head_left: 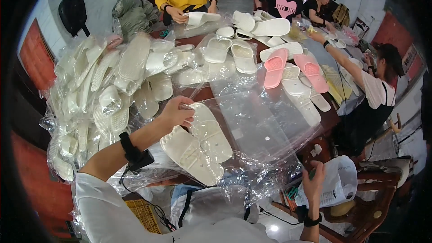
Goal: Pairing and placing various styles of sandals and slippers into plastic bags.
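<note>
My left hand (179,112) is closed at the toe end of a pair of white slide slippers (191,153), held over the near edge of the table. Clear film shines over at least part of the pair. A wide, flat clear plastic bag (258,126) spreads to the right of the slippers, its crumpled lower end hanging toward me. My right hand (314,181) is raised at the right, beside the bag's loose end, with its fingers curled. Something small and green shows at its palm; what it grips is not clear.
Bagged white slippers (108,85) are heaped at the left. Loose white slippers (245,56) and pink slippers (275,68) lie farther back. A white plastic bin (339,182) stands by a wooden chair (378,202) at the right. Several people sit or stand around the table.
</note>
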{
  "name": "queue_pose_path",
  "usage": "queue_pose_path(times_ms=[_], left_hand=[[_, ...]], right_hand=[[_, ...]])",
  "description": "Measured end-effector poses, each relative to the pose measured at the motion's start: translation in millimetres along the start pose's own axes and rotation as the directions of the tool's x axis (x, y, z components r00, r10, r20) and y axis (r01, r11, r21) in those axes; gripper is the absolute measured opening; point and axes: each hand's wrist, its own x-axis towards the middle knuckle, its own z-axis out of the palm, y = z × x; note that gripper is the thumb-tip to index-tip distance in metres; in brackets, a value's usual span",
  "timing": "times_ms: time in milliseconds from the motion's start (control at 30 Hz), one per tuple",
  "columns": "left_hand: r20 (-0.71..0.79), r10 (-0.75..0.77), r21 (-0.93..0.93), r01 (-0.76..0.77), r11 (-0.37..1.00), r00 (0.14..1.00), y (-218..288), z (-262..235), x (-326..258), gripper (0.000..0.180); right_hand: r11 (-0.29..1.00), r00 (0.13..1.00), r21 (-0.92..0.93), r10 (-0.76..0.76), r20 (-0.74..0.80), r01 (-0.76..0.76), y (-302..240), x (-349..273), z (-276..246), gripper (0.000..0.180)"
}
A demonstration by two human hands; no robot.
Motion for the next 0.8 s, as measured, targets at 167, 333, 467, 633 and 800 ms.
queue_pose_path(times_ms=[167,333,467,633,800], left_hand=[[0.032,-0.02,0.02,0.019,1.0,0.999,0,32,50,0.043],[-0.093,-0.025,0.045,0.029,0.999,0.995,-11,57,88,0.036],[-0.119,0.623,0.804,-0.293,0.518,0.774,-21,81,96,0.042],[0.369,0.465,0.831,-0.509,0.222,0.805,-20,100,79,0.061],[0.524,0.214,0.793,-0.564,0.232,0.825,-34,102,89,0.069]], right_hand=[[0.98,0.98,0.192,-0.092,0.177,0.058,-71,35,-41,0.032],[0.893,0.841,0.242,-0.442,0.311,0.38,-115,99,10,0.039],[0.927,0.802,0.066,-0.353,0.481,0.368,-97,147,96,0.056],[0.94,0.749,-0.126,-0.166,0.642,0.316,-90,163,152,0.068],[0.947,0.717,-0.096,-0.164,0.677,0.306,-82,172,175,0.074]])
